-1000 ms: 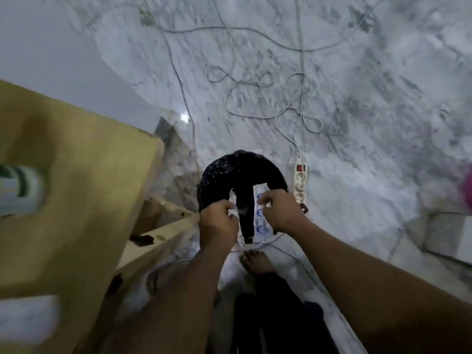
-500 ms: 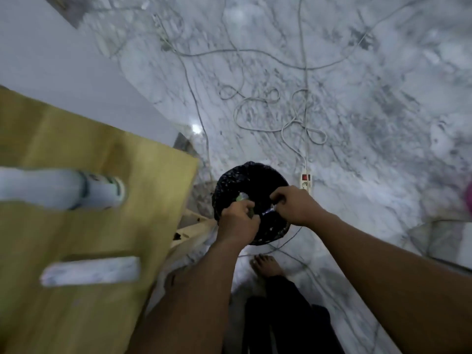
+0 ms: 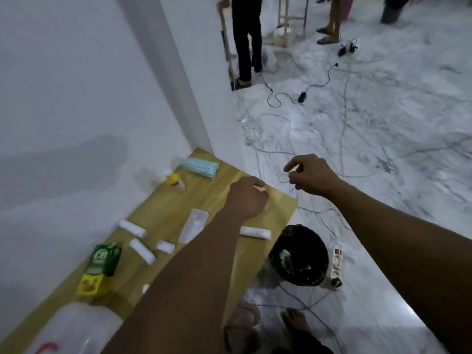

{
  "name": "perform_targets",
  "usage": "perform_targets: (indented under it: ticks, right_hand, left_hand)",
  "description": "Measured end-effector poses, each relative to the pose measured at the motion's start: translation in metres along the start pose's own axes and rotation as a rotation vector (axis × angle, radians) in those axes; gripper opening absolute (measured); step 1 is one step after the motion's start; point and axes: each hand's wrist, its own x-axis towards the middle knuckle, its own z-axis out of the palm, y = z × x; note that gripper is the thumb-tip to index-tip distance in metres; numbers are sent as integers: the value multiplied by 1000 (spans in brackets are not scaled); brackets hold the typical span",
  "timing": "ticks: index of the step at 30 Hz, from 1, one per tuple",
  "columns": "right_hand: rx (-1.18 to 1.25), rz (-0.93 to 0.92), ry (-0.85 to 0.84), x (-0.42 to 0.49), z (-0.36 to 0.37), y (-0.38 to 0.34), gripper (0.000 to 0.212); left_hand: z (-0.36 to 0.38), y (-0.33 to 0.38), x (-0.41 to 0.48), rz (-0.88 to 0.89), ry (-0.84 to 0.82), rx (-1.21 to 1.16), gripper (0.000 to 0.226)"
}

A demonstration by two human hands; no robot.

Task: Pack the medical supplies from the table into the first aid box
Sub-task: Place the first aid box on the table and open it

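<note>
The left hand [image 3: 249,198] is curled shut over the far right corner of the bench [image 3: 163,215]; what its grip holds I cannot tell. The right hand [image 3: 310,176] hangs half open, empty, over the floor. Supplies like the mask pack [image 3: 201,166] and bandage rolls [image 3: 132,228] lie spread out. A roll [image 3: 255,232] lies near the right edge and could get knocked into the bin [image 3: 298,256].

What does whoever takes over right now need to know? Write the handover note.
Left hand: over the table's far end, closed on something small and pale.
Right hand: off the table edge above the floor, fingers curled, seemingly empty.
Still loose on the table: masks, yellow-capped bottle, white rolls, clear packet, green carton, yellow box.
Bin beside the table holds wrappers.
Left: pack everything.
</note>
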Motion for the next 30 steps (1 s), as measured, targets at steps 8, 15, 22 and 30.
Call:
perform_targets:
  ticks: [8,15,22,30]
  right_hand:
    - [15,-357,-167,7,81,-173,16]
    - [-77,-536,-499,-10,176,-246,20]
    - [-71,-637,-709,-92,316,-281,16]
    - [-160,-598,-519,-161,412,-245,30]
  left_hand:
    - [-135,-96,-74,-198,319,-7,31]
    - [-169,-166,-162,-455,601,-103,29]
    - [-167,-266,-296,-753,856,-155,29]
    - [-149,-371,-377,-1027,766,-341,81]
